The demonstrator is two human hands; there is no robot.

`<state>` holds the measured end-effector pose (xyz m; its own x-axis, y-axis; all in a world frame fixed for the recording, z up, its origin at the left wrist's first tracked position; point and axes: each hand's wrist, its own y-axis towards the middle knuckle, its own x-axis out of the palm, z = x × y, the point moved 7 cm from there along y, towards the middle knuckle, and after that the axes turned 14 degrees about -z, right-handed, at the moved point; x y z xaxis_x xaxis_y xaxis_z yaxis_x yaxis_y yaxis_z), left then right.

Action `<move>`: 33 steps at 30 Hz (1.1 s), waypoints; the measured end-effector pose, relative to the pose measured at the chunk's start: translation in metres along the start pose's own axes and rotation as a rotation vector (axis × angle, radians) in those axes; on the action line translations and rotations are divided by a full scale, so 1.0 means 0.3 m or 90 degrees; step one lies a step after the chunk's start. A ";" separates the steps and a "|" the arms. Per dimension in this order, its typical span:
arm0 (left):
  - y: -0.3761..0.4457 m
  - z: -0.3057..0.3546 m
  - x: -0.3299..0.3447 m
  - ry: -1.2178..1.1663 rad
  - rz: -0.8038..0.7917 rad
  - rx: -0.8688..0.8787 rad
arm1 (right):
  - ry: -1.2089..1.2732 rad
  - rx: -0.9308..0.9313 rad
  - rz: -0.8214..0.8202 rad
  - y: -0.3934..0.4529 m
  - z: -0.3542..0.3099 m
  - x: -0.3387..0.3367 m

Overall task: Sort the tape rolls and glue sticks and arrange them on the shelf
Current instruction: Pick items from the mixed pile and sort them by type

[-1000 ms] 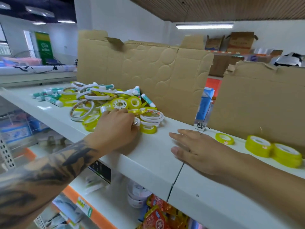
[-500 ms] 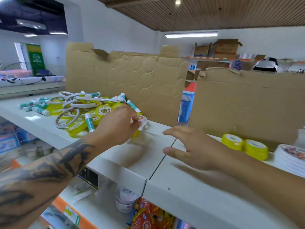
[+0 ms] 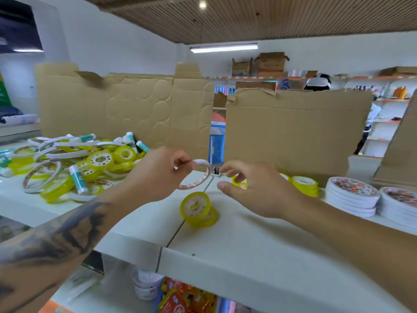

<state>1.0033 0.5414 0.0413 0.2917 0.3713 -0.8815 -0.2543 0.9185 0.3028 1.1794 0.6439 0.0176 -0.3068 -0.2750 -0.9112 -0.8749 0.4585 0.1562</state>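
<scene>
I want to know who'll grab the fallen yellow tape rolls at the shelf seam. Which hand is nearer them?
Right, slightly. The right hand hovers open just above and right of the yellow tape rolls; the left hand is up and left, pinching a thin white tape ring.

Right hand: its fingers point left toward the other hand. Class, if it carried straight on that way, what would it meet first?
Probably the thin white tape ring pinched in the left hand. The right hand is open with its fingertips just short of the ring's rim, though depth is hard to judge from one view.
</scene>
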 end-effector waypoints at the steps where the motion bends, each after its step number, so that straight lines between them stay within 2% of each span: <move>1: 0.000 0.016 0.003 -0.008 0.006 0.007 | -0.005 -0.006 0.010 -0.004 -0.005 0.002; 5: 0.005 0.066 0.027 -0.114 0.011 0.022 | -0.009 -0.051 0.055 -0.021 -0.038 -0.006; 12: 0.030 0.160 0.099 -0.705 -0.032 -0.052 | -0.005 -0.057 0.195 -0.105 -0.003 -0.077; 18: 0.078 0.281 0.194 -0.888 -0.110 -0.079 | 0.012 -0.041 0.289 -0.243 0.067 -0.177; 23: 0.098 0.425 0.269 -0.923 -0.175 -0.074 | 0.052 0.025 0.290 -0.357 0.165 -0.233; 26: 0.110 0.500 0.312 -0.885 -0.236 -0.064 | 0.051 0.056 0.295 -0.431 0.206 -0.276; 30: 0.122 0.566 0.385 -0.650 -0.306 -0.015 | 0.030 0.136 0.312 -0.536 0.319 -0.355; 33: 0.079 0.631 0.444 -0.436 -0.362 0.088 | 0.021 0.209 0.339 -0.615 0.428 -0.422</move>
<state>1.2107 0.6383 -0.0003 0.8365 -0.1848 -0.5159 0.1959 0.9801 -0.0334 1.4278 0.7026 0.0552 -0.6852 0.0391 -0.7273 -0.4393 0.7743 0.4555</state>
